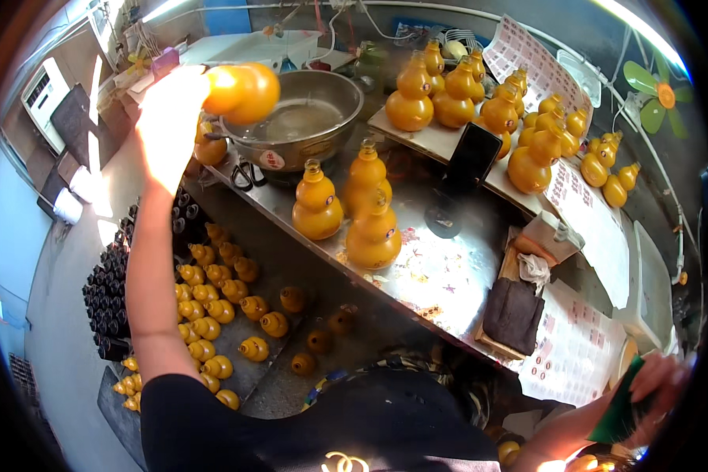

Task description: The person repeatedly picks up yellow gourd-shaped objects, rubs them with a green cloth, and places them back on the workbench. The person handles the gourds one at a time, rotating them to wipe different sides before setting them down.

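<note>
My left arm stretches toward the far left, and my left hand (167, 118) is closed on a yellow-orange gourd-shaped bottle (245, 92). Sunlight washes out the fingers. The held bottle lies tilted on its side in the air, beside and partly in front of the metal basin (322, 145). Three similar bottles stand on the metal table (440, 291), one of them the front gourd bottle (374, 237). At the lower right edge, my right hand (659, 387) grips a flat green piece (617, 409) whose kind I cannot make out.
Several gourd bottles (411, 98) stand on a raised board behind a phone (473, 152). Label sheets (570, 346) lie right, near a dark cloth (513, 316). Scissors (248, 177) rest by the basin. Floor gourd bottles (220, 311) and dark objects (110, 303) crowd the left.
</note>
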A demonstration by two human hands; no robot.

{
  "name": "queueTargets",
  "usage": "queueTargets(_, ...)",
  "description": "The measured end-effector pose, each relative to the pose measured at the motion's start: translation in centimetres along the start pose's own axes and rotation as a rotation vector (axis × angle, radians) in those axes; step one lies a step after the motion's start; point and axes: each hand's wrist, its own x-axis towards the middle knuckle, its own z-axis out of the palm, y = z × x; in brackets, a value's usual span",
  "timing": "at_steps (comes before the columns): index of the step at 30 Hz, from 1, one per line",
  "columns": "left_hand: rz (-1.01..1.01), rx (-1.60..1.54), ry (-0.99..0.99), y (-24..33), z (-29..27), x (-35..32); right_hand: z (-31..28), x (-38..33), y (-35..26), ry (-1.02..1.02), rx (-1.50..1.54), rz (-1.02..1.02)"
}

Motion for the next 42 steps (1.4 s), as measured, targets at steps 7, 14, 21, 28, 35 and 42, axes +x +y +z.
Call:
queueTargets(7,0.225,0.168,-0.458,-5.0,11.9,2.3,-8.8,-3.6,1.7,-0.138,0.077,0.422)
queueTargets(14,0.41,0.176,-0.781,-7.3,16.0,1.2,-12.6,-7.0,3.1,0.03,-0.049,0.528)
queueTargets(21,0.394,0.3,-0.879,-8.4,15.8,0.0,-3.9,-2.6,5.5,-0.197,-0.133,0.247)
queueTargets(28,0.406,0.285,-0.885,-7.9,17.1,0.5,-1.8,-1.3,3.8,-0.003,0.025,0.113)
queueTargets(35,0.372,0.244,-0.834,-8.9,16.3,0.2,-1.7,-0.1,4.2,-0.104,-0.051,0.09)
queueTargets(42,0.288,0.261,-0.75,-9.5,16.8,-0.5,-1.5,0.5,4.5,-0.12,0.017,0.071)
